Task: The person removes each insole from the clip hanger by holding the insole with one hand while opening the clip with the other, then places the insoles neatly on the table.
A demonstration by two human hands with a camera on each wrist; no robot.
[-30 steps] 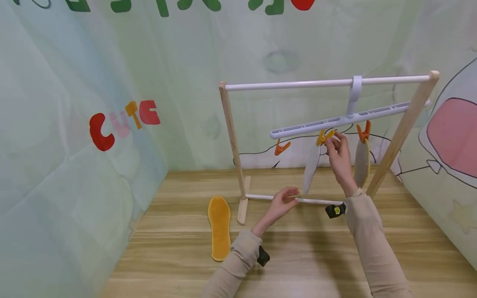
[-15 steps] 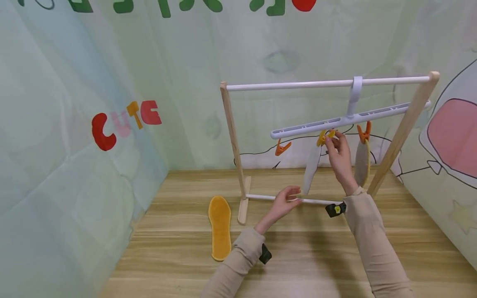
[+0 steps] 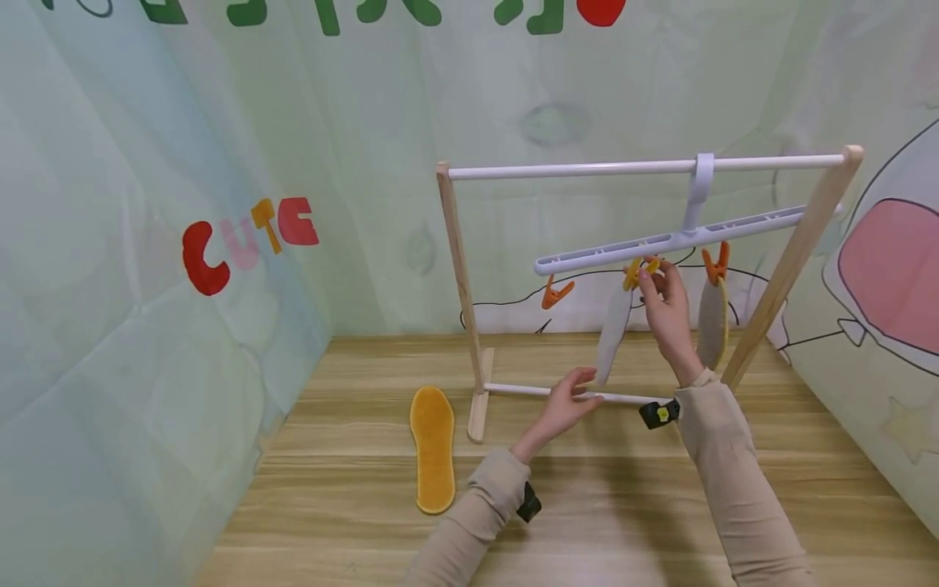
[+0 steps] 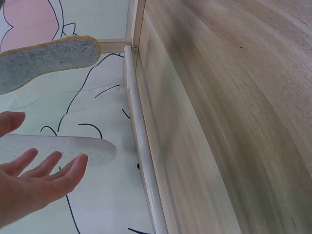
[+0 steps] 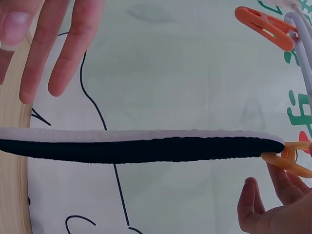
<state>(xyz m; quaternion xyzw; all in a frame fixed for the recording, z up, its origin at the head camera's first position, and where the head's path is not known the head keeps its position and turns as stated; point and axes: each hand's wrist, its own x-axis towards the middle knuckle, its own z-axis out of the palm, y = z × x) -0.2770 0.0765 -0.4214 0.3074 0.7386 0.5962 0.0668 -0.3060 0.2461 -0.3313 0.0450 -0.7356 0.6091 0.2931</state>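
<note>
My right hand (image 3: 666, 314) is up at a yellow clothespin (image 3: 641, 274) under the white hanger bar, thumb and fingertips pinching its handle. From that clothespin hangs a thin insole (image 3: 614, 334), pale on one face and black (image 5: 146, 150) on the other in the right wrist view. Below, my left hand (image 3: 563, 405) has relaxed, spread fingers beside the insole's lower end, apart from it in the left wrist view. To the right, an orange clothespin (image 3: 716, 262) holds a grey insole with a yellow edge (image 3: 711, 322). The white hanger (image 3: 609, 258) tilts, its left end lower.
A wooden rack with a white top rod (image 3: 557, 171) carries the hanger. Its bottom rod (image 3: 517, 390) runs behind my left hand. At the hanger's left end dangles a bare orange clothespin (image 3: 555, 293). An orange-yellow insole (image 3: 433, 448) lies flat on the wooden table (image 3: 352, 489).
My left hand has shifted slightly to the right, toward the insole's lower end. The right hand stays at the yellow clothespin.
</note>
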